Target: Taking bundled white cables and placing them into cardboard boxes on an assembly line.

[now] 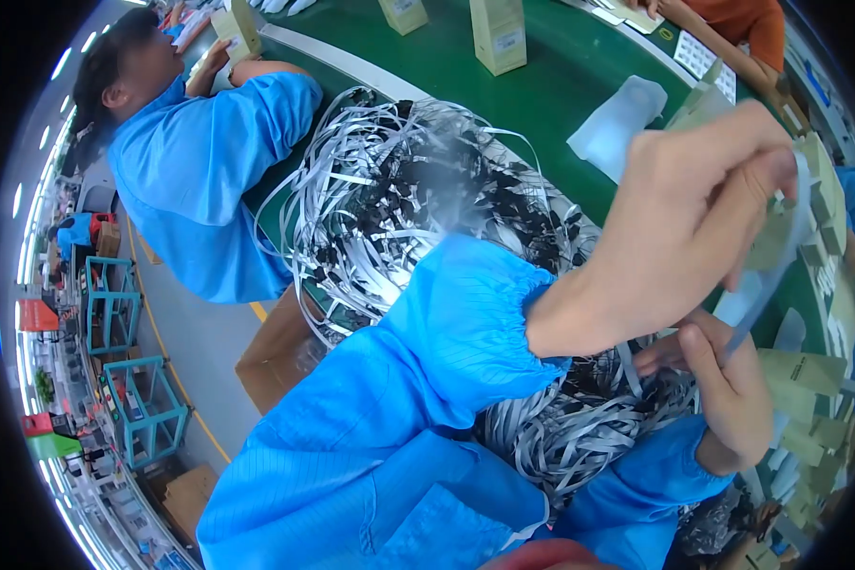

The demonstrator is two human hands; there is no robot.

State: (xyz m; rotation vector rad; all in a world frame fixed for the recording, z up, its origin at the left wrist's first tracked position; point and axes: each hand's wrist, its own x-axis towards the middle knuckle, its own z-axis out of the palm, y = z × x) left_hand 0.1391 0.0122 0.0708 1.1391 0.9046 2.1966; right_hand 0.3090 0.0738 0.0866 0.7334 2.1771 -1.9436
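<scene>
My left hand (670, 223) is raised over the right side of the bench, its fingers pinched on a flat pale grey strap (790, 249). From those fingertips the strap curves down to my right hand (734, 394). My right hand is closed around its lower part, thumb bent over; the fingers are partly hidden. Beneath and beside both hands lies a big tangled heap of similar white-grey straps (560, 432) with black ends. Part of the heap is covered by my left sleeve. A shiny clear film seems to lie over its far part.
Green bench top (579, 57) carries upright beige boxes (498, 38) and a translucent white bag (620, 119). Many beige boxes (798, 380) crowd the right. A co-worker in blue (199, 171) sits at left; another person's arm (722, 38) is far right. A cardboard box (275, 351) stands below the bench edge.
</scene>
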